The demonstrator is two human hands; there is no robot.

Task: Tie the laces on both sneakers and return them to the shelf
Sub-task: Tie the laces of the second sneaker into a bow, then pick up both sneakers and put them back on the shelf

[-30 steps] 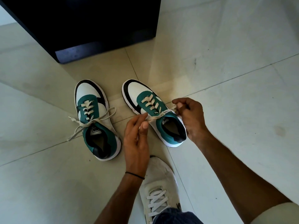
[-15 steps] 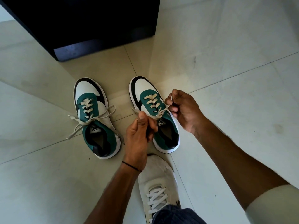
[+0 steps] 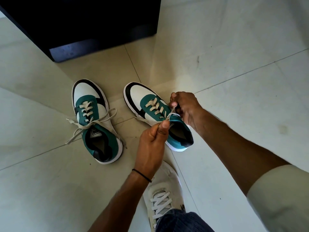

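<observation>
fingers: left hand [image 3: 151, 144] and right hand [image 3: 185, 108] each pinch a lace end
right sneaker [image 3: 155, 113]: on floor [image 3: 234, 81]
left sneaker [image 3: 95, 121]: bow tied

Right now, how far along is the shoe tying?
The left sneaker already looks tied, with a bow. Both hands, left hand and right hand, pinch the right sneaker's lace mid-knot. Finishing it, then shelving both at the dark shelf unit, remains.
</observation>
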